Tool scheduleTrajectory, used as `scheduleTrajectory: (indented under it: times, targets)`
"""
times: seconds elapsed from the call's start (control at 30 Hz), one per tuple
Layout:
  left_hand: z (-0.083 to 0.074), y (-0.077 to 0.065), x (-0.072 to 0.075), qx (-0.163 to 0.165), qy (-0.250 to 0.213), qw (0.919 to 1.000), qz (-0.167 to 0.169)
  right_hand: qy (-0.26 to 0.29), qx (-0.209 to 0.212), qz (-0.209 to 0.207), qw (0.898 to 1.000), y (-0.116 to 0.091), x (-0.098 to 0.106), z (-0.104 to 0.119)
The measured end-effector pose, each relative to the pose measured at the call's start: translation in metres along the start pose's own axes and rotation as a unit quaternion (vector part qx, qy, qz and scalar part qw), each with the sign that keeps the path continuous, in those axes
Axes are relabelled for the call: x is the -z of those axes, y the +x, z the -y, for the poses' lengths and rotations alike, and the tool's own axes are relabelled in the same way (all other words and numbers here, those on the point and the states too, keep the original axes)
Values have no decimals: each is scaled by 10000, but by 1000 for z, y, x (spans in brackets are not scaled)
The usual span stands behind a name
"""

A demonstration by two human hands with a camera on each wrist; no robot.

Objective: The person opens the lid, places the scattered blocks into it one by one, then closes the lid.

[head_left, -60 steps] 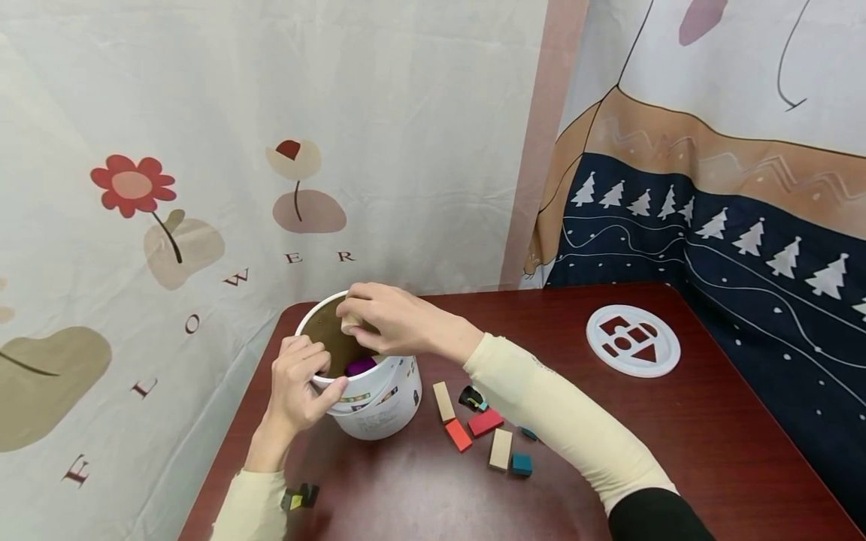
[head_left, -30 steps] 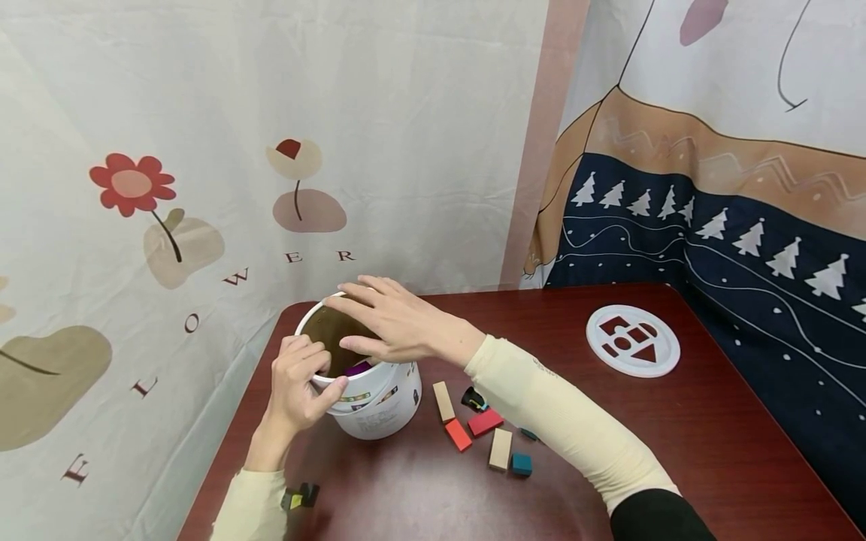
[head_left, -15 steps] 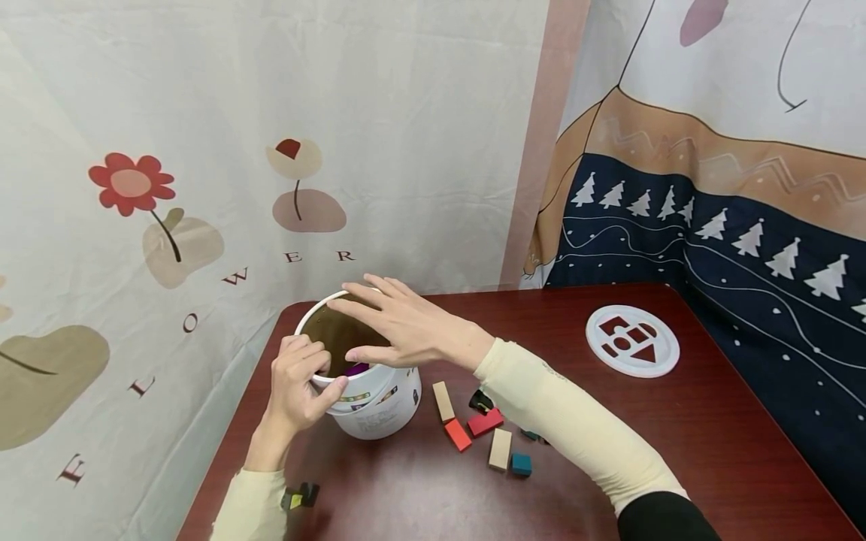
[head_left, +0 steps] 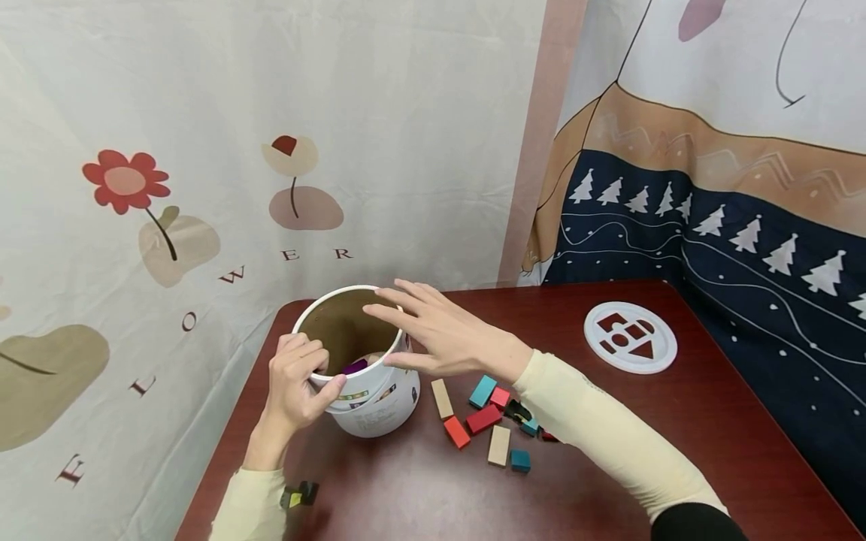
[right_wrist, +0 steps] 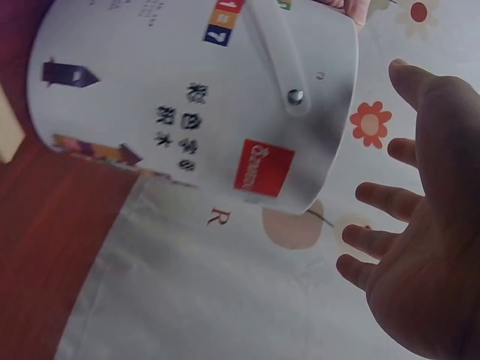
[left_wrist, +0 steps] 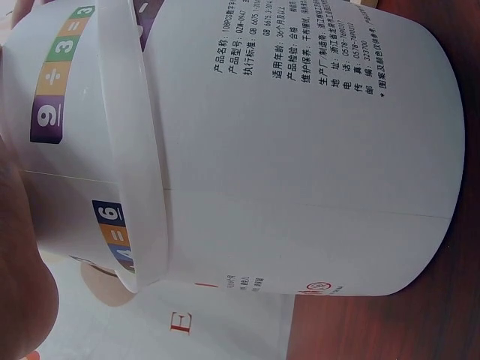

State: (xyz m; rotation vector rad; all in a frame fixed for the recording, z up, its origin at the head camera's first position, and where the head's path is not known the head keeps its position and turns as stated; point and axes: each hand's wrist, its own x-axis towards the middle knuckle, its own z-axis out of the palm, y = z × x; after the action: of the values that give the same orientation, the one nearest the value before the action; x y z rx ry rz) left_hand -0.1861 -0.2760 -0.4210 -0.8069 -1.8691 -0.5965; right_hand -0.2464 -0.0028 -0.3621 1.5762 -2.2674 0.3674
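A white bucket (head_left: pixel 379 417) with printed sums on its side stands at the table's far left, tilted slightly in the head view. My left hand (head_left: pixel 295 379) grips its near-left rim, fingers over the edge inside and thumb outside. In the bucket lie a purple block (head_left: pixel 355 367) and a pale one, partly hidden by the rim. My right hand (head_left: pixel 443 330) hovers at the bucket's right rim with its fingers spread and nothing in them. The right wrist view shows those straight fingers (right_wrist: pixel 386 201) beside the bucket's wall (right_wrist: pixel 187 97).
On the table (head_left: pixel 406 496), right of the bucket, lie several blocks, among them a plain wooden block (head_left: pixel 499 446), a red block (head_left: pixel 483 419) and a blue block (head_left: pixel 483 391). A white lid (head_left: pixel 631 338) with shaped holes lies at the back right. A curtain (head_left: pixel 406 150) hangs behind.
The right hand held a pale block over the bucket two seconds ago, then let it go. Its fingers spread and it moved right, uncovering blue and red blocks. The left hand stayed put.
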Motion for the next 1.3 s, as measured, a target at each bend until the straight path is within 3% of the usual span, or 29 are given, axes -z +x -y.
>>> scheduleTrajectory:
  times: [0.63, 1.3]
  targets:
    - [0, 1, 0, -5, -52, 10000, -56, 408, -564, 176, 9974, -92, 1, -19]
    - [0, 0, -1, 1, -55, 9999, -85, 565, -1369, 472, 9878, -187, -20, -18]
